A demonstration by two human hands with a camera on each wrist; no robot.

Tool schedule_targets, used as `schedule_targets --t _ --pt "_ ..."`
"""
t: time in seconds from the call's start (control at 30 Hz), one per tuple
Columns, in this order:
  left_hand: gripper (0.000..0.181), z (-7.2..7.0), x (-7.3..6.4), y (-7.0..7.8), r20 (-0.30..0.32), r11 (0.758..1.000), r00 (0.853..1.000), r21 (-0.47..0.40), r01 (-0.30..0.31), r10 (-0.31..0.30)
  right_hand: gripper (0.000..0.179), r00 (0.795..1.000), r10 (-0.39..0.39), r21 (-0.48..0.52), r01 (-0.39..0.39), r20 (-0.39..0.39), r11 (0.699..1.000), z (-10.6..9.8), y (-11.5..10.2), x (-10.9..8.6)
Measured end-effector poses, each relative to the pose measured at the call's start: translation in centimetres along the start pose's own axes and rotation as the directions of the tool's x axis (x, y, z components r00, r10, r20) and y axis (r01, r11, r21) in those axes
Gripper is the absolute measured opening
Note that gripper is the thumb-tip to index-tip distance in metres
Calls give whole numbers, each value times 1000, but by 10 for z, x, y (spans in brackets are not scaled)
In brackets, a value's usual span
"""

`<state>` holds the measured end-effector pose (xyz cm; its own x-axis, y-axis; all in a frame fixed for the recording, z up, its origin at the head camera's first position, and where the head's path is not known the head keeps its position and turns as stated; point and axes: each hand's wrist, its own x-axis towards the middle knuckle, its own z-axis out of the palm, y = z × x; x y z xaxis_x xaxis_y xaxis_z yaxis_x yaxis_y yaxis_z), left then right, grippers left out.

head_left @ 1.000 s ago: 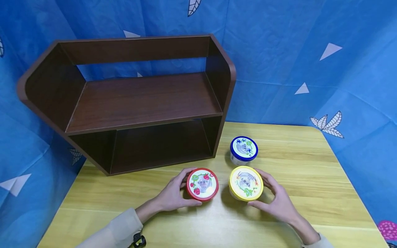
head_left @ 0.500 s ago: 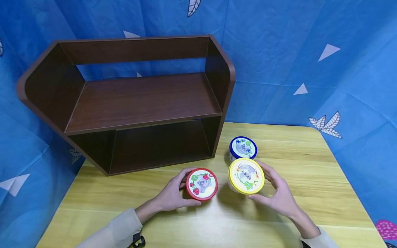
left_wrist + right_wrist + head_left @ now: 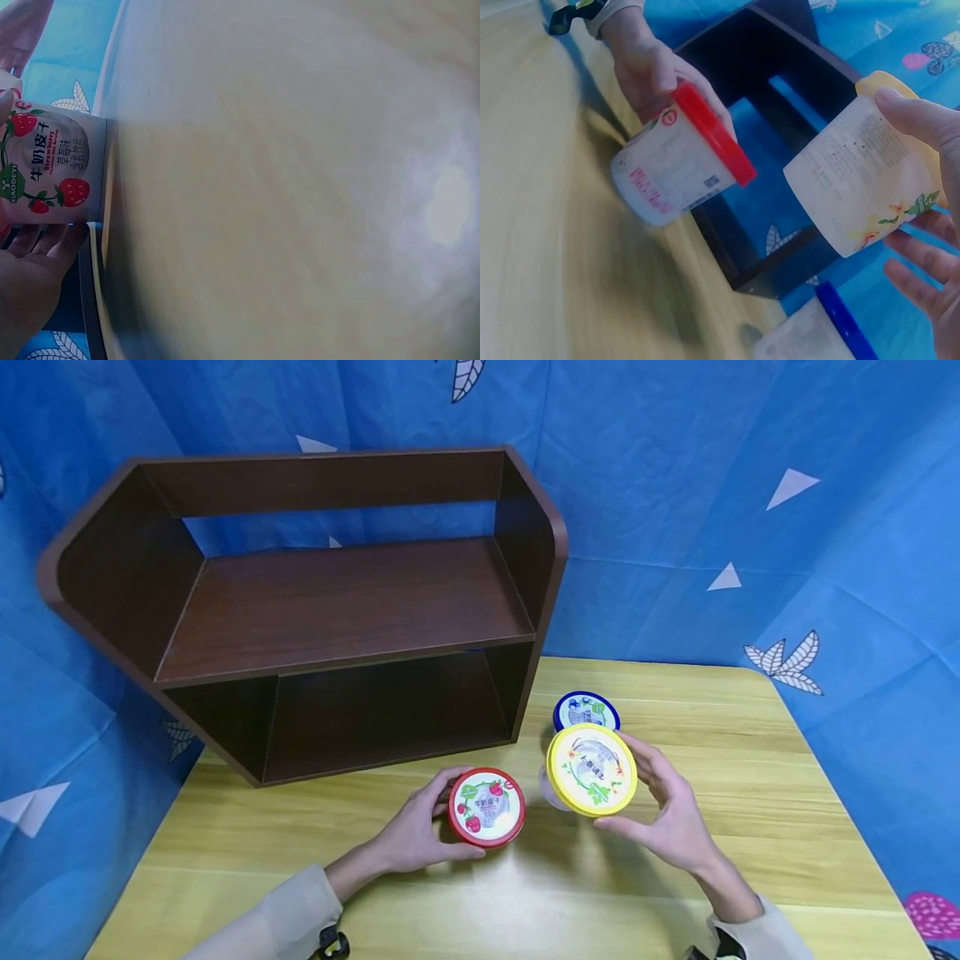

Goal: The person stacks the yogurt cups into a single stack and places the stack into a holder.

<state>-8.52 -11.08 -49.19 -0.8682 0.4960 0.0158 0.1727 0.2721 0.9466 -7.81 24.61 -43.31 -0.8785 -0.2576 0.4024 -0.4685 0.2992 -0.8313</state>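
Note:
My left hand (image 3: 416,833) grips a lidded plastic tub with a red lid (image 3: 487,807) and strawberry print, fingers behind it and thumb in front. The left wrist view shows the strawberry tub's printed side (image 3: 52,169). In my right hand (image 3: 671,817) is a yellow-lidded tub (image 3: 592,770), held above the tabletop and tilted, its base swung toward the left. In the right wrist view my thumb lies at the yellow lid and the fingers are under the tub's wall (image 3: 862,169). A blue-lidded tub (image 3: 587,706) stands behind, partly hidden by the yellow one.
A dark brown two-level shelf (image 3: 352,602) stands on the table's left rear. The light wooden table (image 3: 720,743) extends to the right and in front. Blue patterned cloth (image 3: 675,485) hangs behind and at both sides.
My right hand has raised the yellow-lidded tub and moved it back and tilted it, so it now covers part of the blue-lidded one. The left hand and red-lidded tub have stayed put.

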Motion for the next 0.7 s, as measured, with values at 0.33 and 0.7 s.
schedule_targets --t 0.33,0.7 --pt "99 -1 -1 -1 -2 1000 1000 16 1 -1 106 999 -31 49 30 19 998 10 -9 11" --pt "98 -1 0 0 3 1000 1000 4 -19 19 107 996 -68 75 64 51 995 19 -13 19"
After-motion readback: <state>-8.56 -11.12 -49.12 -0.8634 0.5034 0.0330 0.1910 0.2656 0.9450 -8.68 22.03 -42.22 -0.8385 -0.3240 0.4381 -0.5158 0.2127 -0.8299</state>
